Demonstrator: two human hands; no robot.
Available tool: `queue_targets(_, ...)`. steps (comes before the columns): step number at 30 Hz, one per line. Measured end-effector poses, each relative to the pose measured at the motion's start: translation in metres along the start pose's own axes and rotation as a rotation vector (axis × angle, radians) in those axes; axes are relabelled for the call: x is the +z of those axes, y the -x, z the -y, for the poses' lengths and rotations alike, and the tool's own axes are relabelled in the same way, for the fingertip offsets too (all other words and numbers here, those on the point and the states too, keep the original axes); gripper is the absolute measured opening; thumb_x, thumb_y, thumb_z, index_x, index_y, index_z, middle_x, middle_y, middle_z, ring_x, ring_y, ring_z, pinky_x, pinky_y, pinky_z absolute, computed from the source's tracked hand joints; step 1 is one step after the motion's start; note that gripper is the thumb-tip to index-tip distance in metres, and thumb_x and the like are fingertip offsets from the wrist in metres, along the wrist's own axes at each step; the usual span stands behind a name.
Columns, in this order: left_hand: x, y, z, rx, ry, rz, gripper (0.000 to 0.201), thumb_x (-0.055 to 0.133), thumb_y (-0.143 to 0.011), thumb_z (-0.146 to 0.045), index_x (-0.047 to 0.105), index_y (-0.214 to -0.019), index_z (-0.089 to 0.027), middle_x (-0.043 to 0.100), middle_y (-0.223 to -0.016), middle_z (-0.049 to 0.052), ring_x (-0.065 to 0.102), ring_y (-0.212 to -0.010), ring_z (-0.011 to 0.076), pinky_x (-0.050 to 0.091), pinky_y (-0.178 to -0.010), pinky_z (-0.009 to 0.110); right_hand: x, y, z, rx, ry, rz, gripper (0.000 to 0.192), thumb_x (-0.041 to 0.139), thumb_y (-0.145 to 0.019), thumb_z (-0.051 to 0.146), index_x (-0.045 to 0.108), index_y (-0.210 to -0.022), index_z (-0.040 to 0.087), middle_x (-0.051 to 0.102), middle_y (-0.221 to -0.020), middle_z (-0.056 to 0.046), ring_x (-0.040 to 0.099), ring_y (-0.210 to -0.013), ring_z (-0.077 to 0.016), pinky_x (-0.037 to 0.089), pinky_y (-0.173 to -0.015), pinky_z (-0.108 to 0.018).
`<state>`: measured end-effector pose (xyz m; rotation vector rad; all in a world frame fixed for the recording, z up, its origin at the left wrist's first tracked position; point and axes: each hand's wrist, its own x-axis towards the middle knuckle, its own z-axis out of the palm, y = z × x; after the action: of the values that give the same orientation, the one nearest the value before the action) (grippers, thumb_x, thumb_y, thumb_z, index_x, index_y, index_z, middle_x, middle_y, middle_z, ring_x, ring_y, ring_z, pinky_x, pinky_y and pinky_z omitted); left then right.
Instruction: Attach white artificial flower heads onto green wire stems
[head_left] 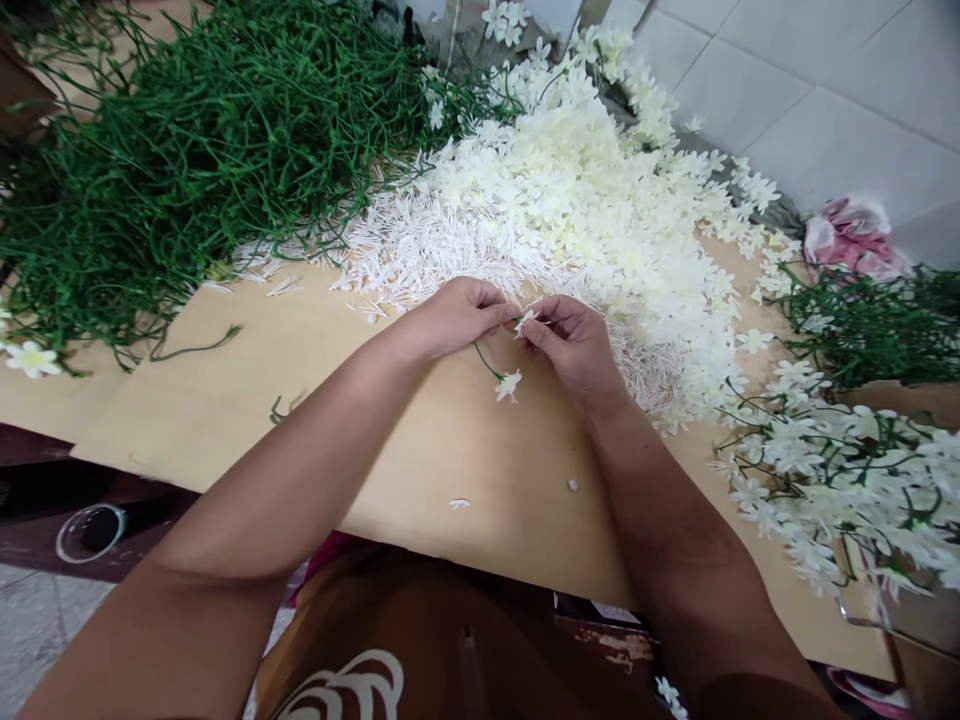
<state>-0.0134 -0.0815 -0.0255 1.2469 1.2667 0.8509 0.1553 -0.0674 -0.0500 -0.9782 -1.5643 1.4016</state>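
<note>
My left hand pinches a thin green stem that hangs down to a small white flower just above the tan board. My right hand meets it, fingers closed on a white flower piece at the stem's top end. Both hands rest at the near edge of a heap of white stamen pieces. Behind that lies a big pile of cream flower heads.
A mass of bare green stems fills the far left. Finished stems with white flowers lie at the right, more green stems and a pink bag beyond. A clear cup sits low left.
</note>
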Motion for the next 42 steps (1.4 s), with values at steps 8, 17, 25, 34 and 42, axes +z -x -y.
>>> queue_targets(8,-0.0051,0.0027,-0.0025,0.082,-0.096,0.124,0.032,0.055,-0.087,-0.019,0.065,-0.057,-0.014,0.062,-0.059,-0.001,0.049,-0.058,0.0086,0.037,-0.067,0.023,-0.0020,0.0003,-0.0024,0.053,-0.105,0.004,0.037,0.084,-0.058,0.049,0.062,-0.070,0.022,0.063,-0.059,0.005,0.057,-0.052,-0.0084,0.051,-0.053,-0.024)
queue_targets(17,-0.0005,0.0013,0.0006,0.102,0.013,0.149,0.034,0.055,-0.086,-0.017,0.055,-0.051,-0.014,0.052,-0.054,-0.003,0.042,-0.056,0.0084,0.034,-0.067,0.024,-0.0043,-0.0003,-0.0003,0.110,-0.180,0.031,0.039,0.088,-0.052,0.046,0.061,-0.065,0.021,0.064,-0.059,0.005,0.058,-0.052,-0.0085,0.053,-0.052,-0.023)
queue_targets(25,0.0007,0.0027,0.0015,0.076,0.094,0.203,0.035,0.057,-0.087,-0.028,0.052,-0.055,-0.014,0.048,-0.054,-0.003,0.035,-0.052,0.0067,0.028,-0.058,0.024,-0.0082,0.0009,0.0015,0.103,-0.215,0.064,0.031,0.086,-0.059,0.042,0.066,-0.070,0.020,0.065,-0.061,0.003,0.059,-0.056,-0.0081,0.052,-0.057,-0.022)
queue_targets(34,-0.0011,-0.0003,0.0067,0.134,0.045,0.246,0.033,0.053,-0.088,-0.028,0.052,-0.059,-0.013,0.047,-0.057,-0.003,0.036,-0.055,0.0064,0.028,-0.057,0.022,-0.0066,0.0012,0.0052,0.137,-0.189,0.014,0.020,0.082,-0.058,0.026,0.065,-0.066,0.020,0.065,-0.061,0.005,0.060,-0.055,-0.0073,0.051,-0.057,-0.022)
queue_targets(42,0.0004,0.0025,0.0011,0.142,0.014,0.260,0.030,0.050,-0.088,-0.018,0.052,-0.058,-0.013,0.044,-0.055,-0.005,0.034,-0.052,0.0047,0.028,-0.055,0.020,-0.0018,0.0012,-0.0011,0.137,-0.207,0.015,0.021,0.081,-0.059,0.023,0.060,-0.062,0.020,0.068,-0.064,0.004,0.062,-0.057,-0.0080,0.052,-0.060,-0.023)
